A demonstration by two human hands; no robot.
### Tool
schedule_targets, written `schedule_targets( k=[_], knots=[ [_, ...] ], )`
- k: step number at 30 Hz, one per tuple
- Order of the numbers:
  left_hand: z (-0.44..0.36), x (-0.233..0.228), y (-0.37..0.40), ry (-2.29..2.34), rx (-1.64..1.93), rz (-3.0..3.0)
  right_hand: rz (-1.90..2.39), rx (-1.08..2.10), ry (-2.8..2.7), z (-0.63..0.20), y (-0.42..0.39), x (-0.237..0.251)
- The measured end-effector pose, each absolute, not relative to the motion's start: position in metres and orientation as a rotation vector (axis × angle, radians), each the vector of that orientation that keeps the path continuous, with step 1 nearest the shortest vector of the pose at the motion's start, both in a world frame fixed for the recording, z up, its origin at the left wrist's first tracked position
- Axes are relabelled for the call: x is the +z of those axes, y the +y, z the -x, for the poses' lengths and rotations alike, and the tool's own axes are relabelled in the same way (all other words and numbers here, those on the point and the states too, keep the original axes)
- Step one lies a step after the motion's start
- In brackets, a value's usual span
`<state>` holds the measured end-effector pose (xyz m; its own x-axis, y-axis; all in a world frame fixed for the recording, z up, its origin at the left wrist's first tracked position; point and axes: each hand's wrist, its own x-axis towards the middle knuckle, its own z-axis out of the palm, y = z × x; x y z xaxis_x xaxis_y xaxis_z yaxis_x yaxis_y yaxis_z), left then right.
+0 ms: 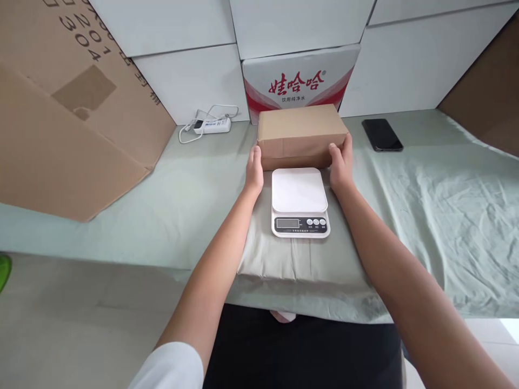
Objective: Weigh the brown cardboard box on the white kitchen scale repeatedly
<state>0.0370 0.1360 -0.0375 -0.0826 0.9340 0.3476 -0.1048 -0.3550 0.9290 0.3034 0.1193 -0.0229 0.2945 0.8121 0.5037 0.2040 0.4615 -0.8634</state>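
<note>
Between my two hands is a closed brown cardboard box (pixel 302 123), longer than it is tall, just behind the scale. My left hand (pixel 254 170) presses against its left end with the fingers mostly out of sight behind it. My right hand (pixel 341 162) grips the right end, its thumb on the front face. In front of the box a white kitchen scale (pixel 299 190) lies flat on the cloth, its weighing plate bare. A small grey display and several round buttons line its near edge. Whether the box's underside touches the cloth, I cannot tell.
A large carton (pixel 60 140) stands on the left, and another brown carton (pixel 486 86) at the far right. Behind is a white-and-red printed box (pixel 300 81) against white panels. A white power strip with a cable (pixel 213 126) and a black phone (pixel 381 134) lie on the green cloth (pixel 162 210).
</note>
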Motion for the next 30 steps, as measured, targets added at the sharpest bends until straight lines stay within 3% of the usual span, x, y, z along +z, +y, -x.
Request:
schedule_targets(
  k=[12, 30],
  knots=[
    [-0.030, -0.019, 0.121, 1.229, 1.581, -1.138, 1.140, 0.408, -1.135, -0.320, 0.129, -0.047],
    [-0.036, -0.019, 0.112, 1.156, 1.477, -1.172, 1.078, 0.513, -1.218, -0.302, 0.107, -0.016]
  ],
)
